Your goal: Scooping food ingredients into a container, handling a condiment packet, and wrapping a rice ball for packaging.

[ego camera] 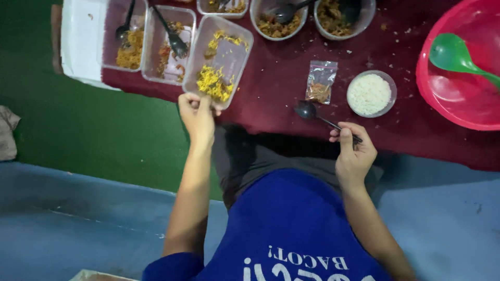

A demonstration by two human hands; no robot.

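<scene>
Far right of the right hand (353, 156) sits a red basin (458, 99). The left hand (197, 115) grips a clear tray of yellow food (219, 60) by its near edge. The right pinches a black spoon (317, 117), a bowl of rice (371, 93) just beyond.

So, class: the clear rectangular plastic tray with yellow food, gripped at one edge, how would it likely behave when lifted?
The clear rectangular plastic tray looks thin-walled, so it would probably flex. The yellow food sits heaped near the left hand, so it may slide that way if tipped. It seems mostly empty, hence likely light. The right hand holds a black spoon.
</scene>
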